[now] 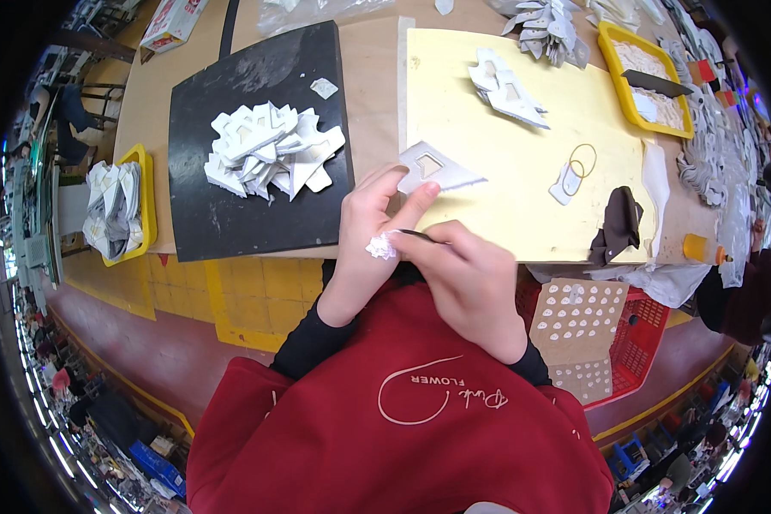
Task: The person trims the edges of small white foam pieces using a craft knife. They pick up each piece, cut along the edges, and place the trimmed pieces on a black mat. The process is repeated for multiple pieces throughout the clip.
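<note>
My left hand [364, 236] pinches a white card piece [435, 168] at frame centre, fingers clamped on it over the yellow mat [522, 206]. My right hand [467, 283] has fingers closed on a thin dark tool [420, 234], beside a white scrap [380, 247].

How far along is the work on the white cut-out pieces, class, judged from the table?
Done, it seems: a small stack lies on the yellow mat. In hand: the left hand pins one white piece while the right hand works a thin dark tool. Left: probably the larger heap on the black mat.
</note>
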Motion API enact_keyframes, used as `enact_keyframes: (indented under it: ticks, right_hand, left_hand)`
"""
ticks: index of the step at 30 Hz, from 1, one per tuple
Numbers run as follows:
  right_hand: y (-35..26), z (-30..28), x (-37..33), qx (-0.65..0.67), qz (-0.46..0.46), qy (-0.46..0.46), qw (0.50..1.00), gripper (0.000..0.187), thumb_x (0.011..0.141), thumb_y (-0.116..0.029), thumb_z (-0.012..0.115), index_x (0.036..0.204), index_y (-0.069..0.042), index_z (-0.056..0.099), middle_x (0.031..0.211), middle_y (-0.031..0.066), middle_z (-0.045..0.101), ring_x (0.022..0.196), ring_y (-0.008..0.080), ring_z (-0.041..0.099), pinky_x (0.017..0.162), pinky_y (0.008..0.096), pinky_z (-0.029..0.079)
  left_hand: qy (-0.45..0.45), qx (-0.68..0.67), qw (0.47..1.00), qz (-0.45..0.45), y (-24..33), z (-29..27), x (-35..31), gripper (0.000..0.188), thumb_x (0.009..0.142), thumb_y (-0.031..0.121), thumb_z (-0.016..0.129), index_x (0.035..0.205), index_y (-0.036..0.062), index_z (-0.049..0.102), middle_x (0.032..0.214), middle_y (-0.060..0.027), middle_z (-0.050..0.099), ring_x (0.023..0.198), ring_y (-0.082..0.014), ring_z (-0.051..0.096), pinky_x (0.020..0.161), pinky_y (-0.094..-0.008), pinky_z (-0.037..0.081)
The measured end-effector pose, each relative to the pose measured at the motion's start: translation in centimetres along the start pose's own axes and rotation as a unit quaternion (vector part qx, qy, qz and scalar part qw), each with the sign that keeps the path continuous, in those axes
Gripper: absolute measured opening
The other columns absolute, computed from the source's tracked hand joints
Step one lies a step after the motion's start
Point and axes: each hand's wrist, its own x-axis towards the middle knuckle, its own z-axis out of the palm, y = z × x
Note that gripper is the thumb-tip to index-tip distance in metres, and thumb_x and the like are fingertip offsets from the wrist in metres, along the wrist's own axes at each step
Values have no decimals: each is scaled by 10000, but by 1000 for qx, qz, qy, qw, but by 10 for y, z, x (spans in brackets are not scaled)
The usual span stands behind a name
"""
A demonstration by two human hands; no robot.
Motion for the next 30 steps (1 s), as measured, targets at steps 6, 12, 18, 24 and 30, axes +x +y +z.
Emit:
enact_keyframes:
  ticks: [6,12,18,24,30]
  right_hand:
    - [0,-31,19,61,136,-23,989,560,795,-35,674,1334,-137,556,961,75,575,679,174,568,600,298,462]
    - [121,-41,63,-211,210,194,935,428,822,-209,701,1212,-57,613,1045,119,589,802,266,622,713,337,496]
    - [114,-19,45,-163,245,98,951,308,825,-190,692,1089,-33,662,890,116,622,781,283,623,703,347,493]
    - [88,-7,14,-33,243,100,964,248,787,-50,713,1027,4,682,796,86,624,638,161,541,618,260,444]
    - [76,-14,1,-26,279,111,953,229,807,-51,701,1028,-2,671,918,105,659,752,184,639,668,280,488]
  left_hand:
    - [198,202,940,192,-2,-59,10,167,898,161,650,934,-2,666,1217,-122,582,1072,-273,516,935,-378,393]
    - [269,417,863,92,-9,-124,23,221,861,209,701,852,17,592,1313,-131,504,1288,-321,353,1041,-418,307]
    - [415,334,840,102,-11,-118,14,234,826,120,727,959,42,551,1259,-155,536,1213,-322,444,1034,-428,329]
    - [106,118,981,114,6,-37,13,254,847,89,684,1084,33,612,1116,-79,634,1043,-174,585,931,-332,444]
    - [81,217,962,142,-29,22,29,453,783,136,737,1195,36,576,1065,-128,617,971,-276,596,834,-351,479]
